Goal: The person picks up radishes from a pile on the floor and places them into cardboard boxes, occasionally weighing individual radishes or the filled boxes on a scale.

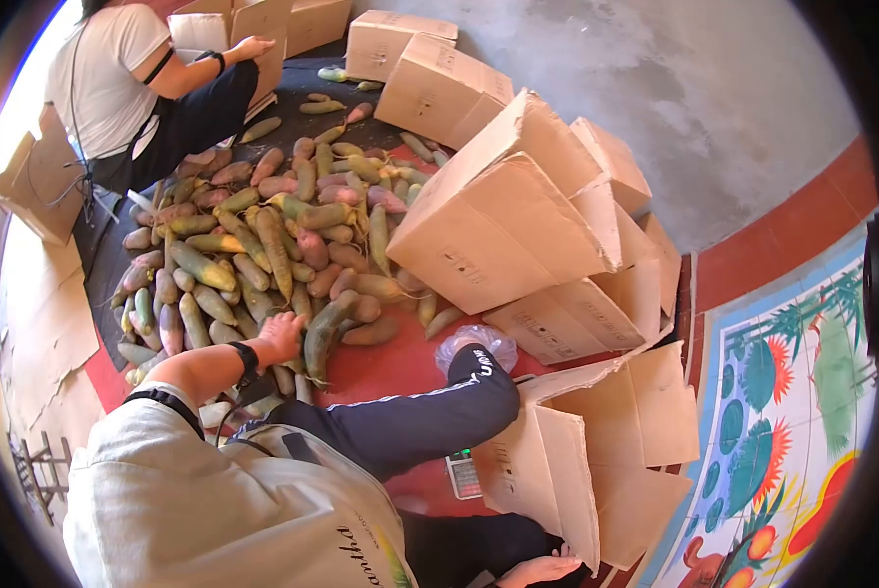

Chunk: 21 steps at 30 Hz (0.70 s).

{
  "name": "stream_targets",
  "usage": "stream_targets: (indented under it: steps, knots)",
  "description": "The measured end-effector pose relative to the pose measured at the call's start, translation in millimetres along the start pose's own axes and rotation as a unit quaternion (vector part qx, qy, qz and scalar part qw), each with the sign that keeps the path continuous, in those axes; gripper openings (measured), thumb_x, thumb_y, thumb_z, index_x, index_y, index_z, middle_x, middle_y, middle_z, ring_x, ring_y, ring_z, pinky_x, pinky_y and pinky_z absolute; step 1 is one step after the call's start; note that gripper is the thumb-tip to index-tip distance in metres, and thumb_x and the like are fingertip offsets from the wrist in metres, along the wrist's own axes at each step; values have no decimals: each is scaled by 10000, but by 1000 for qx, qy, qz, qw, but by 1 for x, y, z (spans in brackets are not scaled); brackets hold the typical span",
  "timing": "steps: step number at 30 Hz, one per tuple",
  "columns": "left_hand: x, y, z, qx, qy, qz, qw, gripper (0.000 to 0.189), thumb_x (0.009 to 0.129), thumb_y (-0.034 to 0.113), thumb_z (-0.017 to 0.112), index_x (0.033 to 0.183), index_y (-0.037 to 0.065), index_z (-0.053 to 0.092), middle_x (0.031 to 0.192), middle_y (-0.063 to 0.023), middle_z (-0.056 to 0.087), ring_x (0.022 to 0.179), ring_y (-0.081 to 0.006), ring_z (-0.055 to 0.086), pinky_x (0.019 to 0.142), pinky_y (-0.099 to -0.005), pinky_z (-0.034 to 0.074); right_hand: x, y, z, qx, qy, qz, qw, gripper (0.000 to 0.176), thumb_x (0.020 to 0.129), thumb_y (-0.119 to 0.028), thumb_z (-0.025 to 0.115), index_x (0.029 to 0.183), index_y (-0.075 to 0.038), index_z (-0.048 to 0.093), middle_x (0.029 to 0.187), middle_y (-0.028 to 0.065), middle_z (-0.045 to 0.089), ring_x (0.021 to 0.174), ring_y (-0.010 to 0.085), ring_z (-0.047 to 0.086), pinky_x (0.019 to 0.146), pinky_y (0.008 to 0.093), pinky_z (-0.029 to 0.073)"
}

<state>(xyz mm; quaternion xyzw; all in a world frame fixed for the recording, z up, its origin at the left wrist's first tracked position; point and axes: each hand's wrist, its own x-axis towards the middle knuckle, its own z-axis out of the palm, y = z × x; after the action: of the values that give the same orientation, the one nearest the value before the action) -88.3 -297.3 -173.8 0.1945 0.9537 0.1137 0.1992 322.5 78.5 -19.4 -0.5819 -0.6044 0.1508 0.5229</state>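
Observation:
My left hand (281, 336) reaches over the pile, its fingers curled at the side of a large green radish (330, 328). The radish stands out above the others, and its far side is hidden. More radishes (263, 245), green and reddish, lie heaped around it. At the bottom, my right hand (547, 568) is at the lower edge of an open cardboard box (542, 461), its fingers against the cardboard. The box's flaps spread to the right. Between my legs sits a small scale (464, 475) with a lit green display, partly covered by my leg and the box.
Several other cardboard boxes (498, 225) stand along the pile's right side. A co-worker (116, 88) sits at upper left beside another box (253, 29). A clear plastic bag (476, 345) covers my foot on the red mat (381, 363). A painted tile wall (782, 421) borders the right.

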Motion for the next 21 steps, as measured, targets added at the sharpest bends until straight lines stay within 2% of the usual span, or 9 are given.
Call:
stream_targets:
  steps: [3, 7, 9, 11, 13, 15, 17, 19, 21]
  knots:
    - [-16, -44, 16, 71, -59, -81, 992, 599, 692, 225, 604, 1239, 105, 393, 1214, -123, 421, 1172, -293, 358, 958, -422, 292, 4, 7, -1, 16, -24, -5, 1000, 564, 935, -407, 223, 994, 98, 466, 957, 269, 554, 829, 342, 579, 685, 390, 499]
    - [-43, -77, 25, 81, -31, -128, 988, 520, 708, 174, 556, 1207, 108, 427, 1174, -115, 448, 1158, -285, 369, 924, -436, 299, 3, 7, 3, 8, -13, -10, 1000, 587, 931, -425, 220, 966, 109, 462, 932, 274, 559, 823, 347, 578, 684, 396, 498]
    - [-45, -89, 27, 81, -110, -187, 973, 529, 699, 182, 569, 1204, 110, 431, 1188, -117, 440, 1167, -281, 358, 929, -434, 297, 3, 5, 2, -5, -16, -7, 1000, 591, 930, -427, 223, 971, 110, 466, 936, 273, 559, 827, 351, 577, 686, 400, 496]
    - [-50, -93, 28, 58, -132, -207, 968, 521, 693, 177, 579, 1191, 112, 442, 1183, -117, 444, 1173, -272, 350, 942, -430, 285, 1, 1, 3, 6, -26, -7, 1000, 595, 930, -428, 226, 981, 112, 470, 940, 272, 560, 831, 344, 573, 697, 397, 491]
    - [-58, -93, 27, 72, -92, -169, 979, 508, 685, 174, 588, 1172, 114, 458, 1157, -108, 464, 1160, -276, 365, 952, -430, 274, -3, -8, 3, -5, -25, -5, 1000, 591, 932, -423, 226, 984, 109, 476, 938, 269, 562, 831, 339, 570, 702, 388, 487]
    - [-55, -89, 24, 75, -95, -176, 977, 489, 683, 159, 588, 1155, 107, 471, 1147, -96, 470, 1141, -273, 386, 951, -428, 278, -5, -13, 3, -16, -21, -6, 1000, 588, 934, -419, 226, 987, 107, 482, 937, 266, 563, 832, 335, 567, 706, 380, 483]
    - [-49, -92, 27, 75, -18, -170, 982, 495, 681, 135, 580, 1159, 86, 458, 1150, -97, 458, 1124, -266, 399, 929, -418, 307, -4, -12, 3, -65, -21, -67, 995, 568, 938, -405, 234, 1003, 96, 494, 922, 245, 567, 832, 314, 564, 710, 367, 473]
    - [-43, -88, 28, 72, 18, -164, 984, 498, 680, 122, 576, 1160, 76, 451, 1151, -97, 451, 1115, -262, 406, 918, -413, 322, 1, -2, 3, -58, -29, -74, 995, 560, 939, -398, 233, 1012, 95, 489, 924, 233, 572, 825, 302, 570, 693, 350, 464]
    - [-38, -80, 23, 3, 85, -120, 989, 584, 661, 90, 592, 1210, 68, 393, 1148, -142, 436, 1115, -294, 399, 916, -399, 340, 5, 7, 2, -51, -42, -73, 995, 552, 941, -392, 232, 1021, 94, 483, 925, 221, 577, 818, 289, 576, 676, 332, 454]
